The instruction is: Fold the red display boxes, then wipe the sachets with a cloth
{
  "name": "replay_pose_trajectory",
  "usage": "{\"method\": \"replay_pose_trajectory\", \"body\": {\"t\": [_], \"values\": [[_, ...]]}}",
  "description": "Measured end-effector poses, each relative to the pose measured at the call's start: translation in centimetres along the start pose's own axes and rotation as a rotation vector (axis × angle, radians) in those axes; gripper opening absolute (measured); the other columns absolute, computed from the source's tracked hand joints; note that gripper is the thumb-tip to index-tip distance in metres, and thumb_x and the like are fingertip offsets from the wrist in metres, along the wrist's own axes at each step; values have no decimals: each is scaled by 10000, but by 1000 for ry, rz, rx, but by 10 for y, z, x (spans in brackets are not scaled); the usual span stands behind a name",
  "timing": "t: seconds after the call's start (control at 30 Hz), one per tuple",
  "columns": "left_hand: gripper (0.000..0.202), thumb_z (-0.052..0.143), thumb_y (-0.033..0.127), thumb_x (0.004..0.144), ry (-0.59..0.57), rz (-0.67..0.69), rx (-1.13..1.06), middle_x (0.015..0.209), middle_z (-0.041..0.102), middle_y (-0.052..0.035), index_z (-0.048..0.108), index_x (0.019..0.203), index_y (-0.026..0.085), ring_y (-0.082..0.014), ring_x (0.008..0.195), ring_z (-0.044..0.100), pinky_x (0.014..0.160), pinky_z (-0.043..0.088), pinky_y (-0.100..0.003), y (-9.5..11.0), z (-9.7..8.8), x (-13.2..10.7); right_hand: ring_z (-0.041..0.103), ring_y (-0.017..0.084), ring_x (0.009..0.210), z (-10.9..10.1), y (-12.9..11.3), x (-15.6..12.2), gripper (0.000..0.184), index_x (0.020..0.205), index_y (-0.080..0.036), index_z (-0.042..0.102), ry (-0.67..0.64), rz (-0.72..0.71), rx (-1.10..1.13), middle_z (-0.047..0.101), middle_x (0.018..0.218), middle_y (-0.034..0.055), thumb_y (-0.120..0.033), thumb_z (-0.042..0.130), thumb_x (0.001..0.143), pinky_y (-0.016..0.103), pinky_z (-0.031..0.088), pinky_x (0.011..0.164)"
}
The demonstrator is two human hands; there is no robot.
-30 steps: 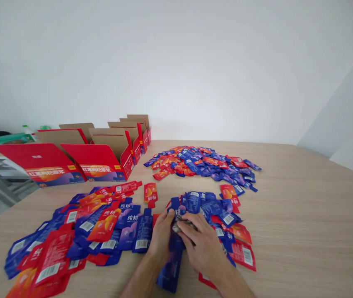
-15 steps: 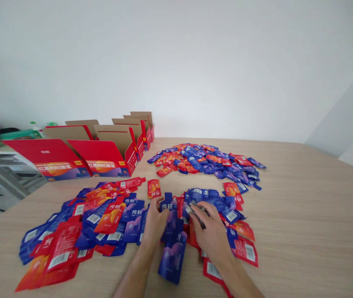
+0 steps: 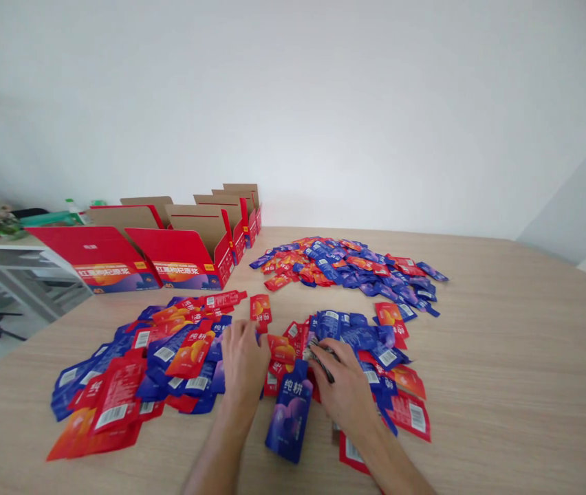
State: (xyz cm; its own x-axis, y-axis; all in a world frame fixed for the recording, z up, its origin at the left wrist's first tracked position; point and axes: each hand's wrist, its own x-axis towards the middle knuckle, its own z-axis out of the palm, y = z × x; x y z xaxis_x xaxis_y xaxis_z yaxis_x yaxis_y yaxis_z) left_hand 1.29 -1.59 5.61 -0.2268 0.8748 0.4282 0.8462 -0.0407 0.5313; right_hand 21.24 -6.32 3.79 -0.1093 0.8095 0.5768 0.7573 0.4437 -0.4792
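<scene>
My left hand is closed over the right edge of the left pile of pouches. Blue shows at its fingertips, apparently a blue pouch, mostly hidden by the hand. My right hand grips a small dark object with a black-and-white patterned end, its kind unclear. That hand rests at the left side of the right pile of red and blue pouches. Between my forearms a blue pouch lies face up, its top near the patterned end. Behind it is an orange-red pouch.
Open red cartons with brown insides stand in rows at the back left. A wide heap of red and blue pouches lies farther back, before the white wall. One red pouch lies alone. A side table stands beyond the left edge.
My left hand has moved left from the middle to the left pile, and the blue pouch it touched has left the middle. An orange-red pouch now shows there. The right hand has shifted slightly.
</scene>
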Motion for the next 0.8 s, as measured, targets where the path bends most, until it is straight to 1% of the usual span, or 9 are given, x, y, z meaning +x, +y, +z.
{"method": "replay_pose_trajectory", "body": {"t": [0.07,0.13,0.23,0.37,0.43,0.5,0.6,0.73,0.8], "values": [[95,602,264,774,-238,19,-59,836,678,-115,667,791,197,-285,860,626,791,434,-377,5,7,-10,571,240,1040,0,1,0,240,1117,-243,669,-1,4,-2,596,1121,81,-174,562,913,406,527,886],[91,660,301,713,-417,16,-85,751,674,-94,640,713,213,-268,765,632,700,415,-339,9,14,-19,569,236,1032,-1,2,0,236,1116,-236,666,-4,12,-4,601,1112,80,-171,562,915,404,525,885],[169,686,324,664,-559,57,-11,788,683,-82,627,780,216,-267,791,636,686,396,-320,13,17,-28,564,232,1031,-3,1,1,230,1109,-233,665,-6,27,-10,603,1114,78,-165,557,918,402,521,894],[236,621,228,670,-688,153,39,878,677,-77,591,902,193,-252,856,628,718,397,-311,19,14,-31,562,230,1039,-4,0,3,225,1099,-237,672,-12,36,-11,607,1114,74,-164,561,917,399,520,906],[218,578,186,691,-711,193,-1,919,663,-83,579,909,182,-236,894,611,759,400,-305,21,14,-30,565,228,1038,-4,0,3,222,1101,-238,672,-14,48,-7,610,1112,73,-174,558,921,400,520,911],[187,568,178,699,-704,233,-60,949,645,-90,578,886,176,-234,939,584,809,399,-307,23,15,-31,567,229,1038,-4,1,3,223,1106,-237,672,-8,59,-9,612,1114,76,-182,555,924,407,519,918],[150,599,170,652,-668,253,-116,914,618,-82,580,801,176,-241,925,555,816,395,-323,25,19,-31,576,235,1029,-3,4,3,220,1100,-234,679,17,57,-10,618,1109,83,-192,562,919,414,526,908],[89,599,116,613,-641,190,-213,742,571,-32,541,633,181,-203,779,529,716,375,-312,21,22,-26,594,238,1016,-1,6,3,206,1083,-231,689,49,43,3,630,1092,89,-211,568,917,415,534,897],[85,620,135,641,-655,102,-369,695,554,-7,548,627,178,-173,707,511,668,367,-294,18,20,-21,601,236,1013,-2,6,4,202,1079,-228,690,58,47,20,636,1086,91,-223,556,927,417,532,902]]}}
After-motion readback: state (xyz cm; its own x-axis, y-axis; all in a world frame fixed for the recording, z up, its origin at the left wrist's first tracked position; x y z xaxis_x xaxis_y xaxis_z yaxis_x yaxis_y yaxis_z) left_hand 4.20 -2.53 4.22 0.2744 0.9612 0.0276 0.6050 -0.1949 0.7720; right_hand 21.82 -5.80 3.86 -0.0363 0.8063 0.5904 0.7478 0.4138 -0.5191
